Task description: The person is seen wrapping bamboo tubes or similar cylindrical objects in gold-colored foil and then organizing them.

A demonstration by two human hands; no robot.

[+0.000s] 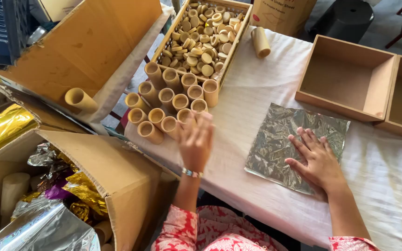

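My right hand (316, 158) lies flat, fingers spread, on a crumpled silver foil sheet (280, 139) spread on the white cloth-covered table (387, 176). My left hand (195, 139) hovers blurred, fingers apart, at the near edge of a cluster of upright tan cardboard tubes (173, 100). It holds nothing that I can see. A bracelet sits on that wrist.
A wooden tray (238, 32) of small round caps stands behind the tubes. One tube (260, 42) lies beside it. Two empty wooden boxes (345, 79) sit at the right. Open cardboard cartons (117, 172) with gold and silver foil and more tubes stand at the left.
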